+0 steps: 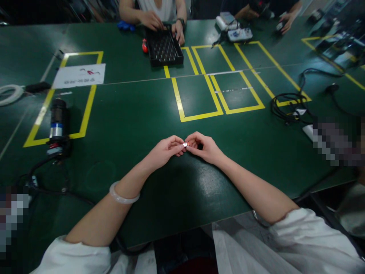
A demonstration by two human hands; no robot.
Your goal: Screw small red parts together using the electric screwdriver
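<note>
My left hand [167, 150] and my right hand [203, 146] meet just above the green table [128, 125], fingertips pinched together. Between them sits a tiny white and red part [186, 144], held by both hands at once. It is too small to name. A pale bangle [123, 196] circles my left wrist. Both forearms rest near the table's front edge.
A black cylindrical tool [57, 121] with a cable lies at the left inside yellow tape. A coil of black cable [288, 106] lies at the right. Across the table another person's hands [164, 23] work at a black slotted tray [164, 49]. A white sheet [80, 75] lies at the far left.
</note>
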